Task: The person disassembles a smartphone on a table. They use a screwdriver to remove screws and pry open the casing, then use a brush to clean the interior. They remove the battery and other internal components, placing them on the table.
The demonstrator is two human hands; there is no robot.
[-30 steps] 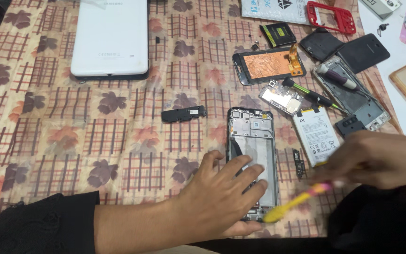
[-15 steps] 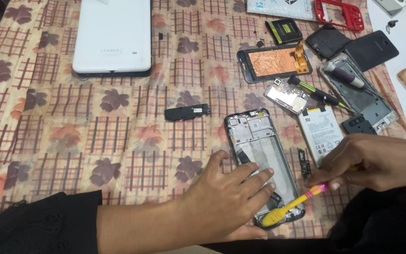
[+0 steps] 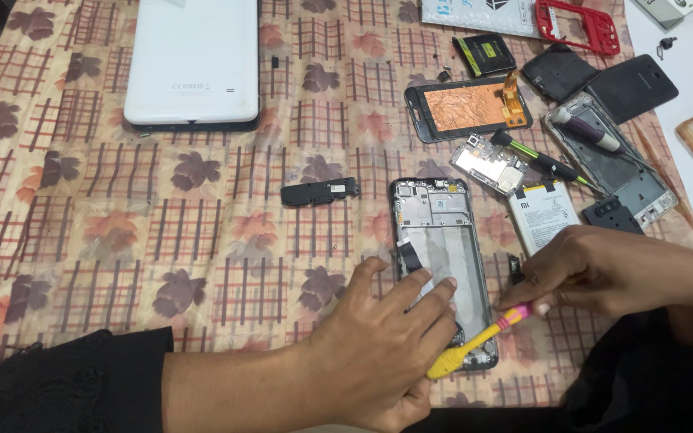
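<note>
An opened phone frame [image 3: 435, 216] lies on the patterned cloth, its insides facing up. My left hand [image 3: 378, 345] rests on its lower half, fingers spread and pressing it down. My right hand [image 3: 603, 269] grips a yellow and pink toothbrush [image 3: 475, 341], whose yellow head touches the frame's bottom end beside my left fingers. A white battery [image 3: 543, 212] lies just right of the frame, under my right hand's far side.
A white tablet [image 3: 192, 64] lies at the top left. A small black part [image 3: 320, 192] sits left of the frame. Top right holds a copper-backed screen [image 3: 467, 104], a circuit board [image 3: 487, 164], screwdrivers [image 3: 535, 156], another metal frame [image 3: 619, 160], dark back covers [image 3: 627, 84] and a red frame [image 3: 575, 24].
The view has shifted slightly. My right hand has drawn the toothbrush up and in along the frame's bottom end, while my left hand keeps pressing the frame.
</note>
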